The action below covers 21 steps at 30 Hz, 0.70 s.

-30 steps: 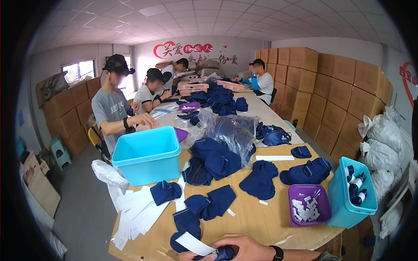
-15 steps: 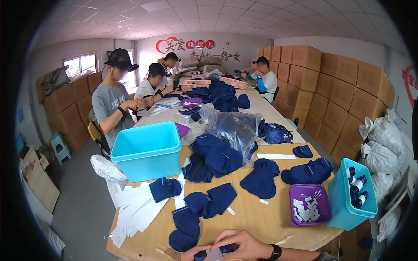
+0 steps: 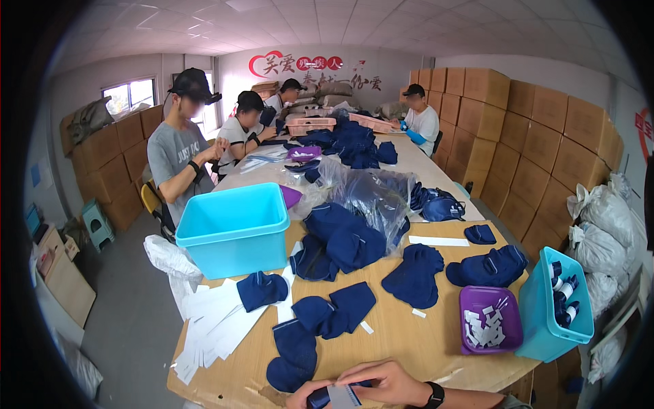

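At the left of your counter [image 3: 409, 341] stands an open turquoise tub [image 3: 231, 253], with a turquoise bin [image 3: 537, 327] at the right edge and a purple basket [image 3: 474, 300] just beside it; navy caps [image 3: 414, 276] lie between. At the near edge, your right hand [image 3: 394, 382] and left hand [image 3: 298, 398] each have a closed grip on one navy roll [image 3: 318, 398], a white strip [image 3: 343, 395] across its middle.

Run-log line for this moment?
left hand: holding navy roll | right hand: holding same roll, white strip across it | right side: purple basket with white pieces, turquoise bin with navy rolls
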Tool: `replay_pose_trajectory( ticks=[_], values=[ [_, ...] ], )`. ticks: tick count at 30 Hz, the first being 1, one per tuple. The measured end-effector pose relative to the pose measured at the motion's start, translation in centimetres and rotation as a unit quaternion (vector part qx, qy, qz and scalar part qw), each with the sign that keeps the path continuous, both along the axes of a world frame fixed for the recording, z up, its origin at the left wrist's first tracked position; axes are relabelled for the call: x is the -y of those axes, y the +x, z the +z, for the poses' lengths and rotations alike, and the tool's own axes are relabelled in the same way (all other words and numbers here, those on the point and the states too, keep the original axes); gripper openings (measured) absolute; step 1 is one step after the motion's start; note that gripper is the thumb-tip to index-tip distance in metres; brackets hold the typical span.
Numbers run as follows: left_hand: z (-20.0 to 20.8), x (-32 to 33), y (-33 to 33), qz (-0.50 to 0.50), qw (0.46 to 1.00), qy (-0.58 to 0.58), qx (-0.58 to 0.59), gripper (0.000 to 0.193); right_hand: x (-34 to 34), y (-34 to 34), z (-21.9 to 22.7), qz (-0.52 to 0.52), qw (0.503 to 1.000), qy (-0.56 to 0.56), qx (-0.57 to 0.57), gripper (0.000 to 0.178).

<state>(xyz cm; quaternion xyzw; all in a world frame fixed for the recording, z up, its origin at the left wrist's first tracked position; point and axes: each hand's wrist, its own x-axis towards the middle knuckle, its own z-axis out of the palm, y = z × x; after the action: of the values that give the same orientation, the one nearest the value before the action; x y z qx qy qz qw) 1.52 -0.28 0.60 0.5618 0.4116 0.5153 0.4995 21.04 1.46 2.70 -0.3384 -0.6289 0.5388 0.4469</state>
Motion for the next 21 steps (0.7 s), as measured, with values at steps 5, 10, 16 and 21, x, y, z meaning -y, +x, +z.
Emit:
replay_pose_trajectory(
  ticks=[5, 10, 16, 21],
  values=[
    [0.0, 0.2, 0.1, 0.022, 0.999, -0.017, 0.032, 0.031, 0.8, -0.8, 0.3, -0.031, 0.999, -0.008, 0.009, 0.019],
    [-0.1, 0.4, -0.4, 0.023, 0.999, 0.01, 0.048, 0.023, 2.3, -1.7, 0.1, -0.066, 0.997, -0.043, 0.0, 0.017],
    [0.4, 0.5, -0.3, 0.007, 0.996, -0.079, 0.039, 0.015, 2.3, -2.1, -0.4, -0.11, 0.992, 0.037, 0.048, 0.013],
    [-1.4, 0.3, -0.6, 0.025, 0.998, -0.041, 0.026, 0.021, 2.4, -2.5, -1.1, -0.135, 0.991, 0.003, 0.021, 0.015]
  ],
)
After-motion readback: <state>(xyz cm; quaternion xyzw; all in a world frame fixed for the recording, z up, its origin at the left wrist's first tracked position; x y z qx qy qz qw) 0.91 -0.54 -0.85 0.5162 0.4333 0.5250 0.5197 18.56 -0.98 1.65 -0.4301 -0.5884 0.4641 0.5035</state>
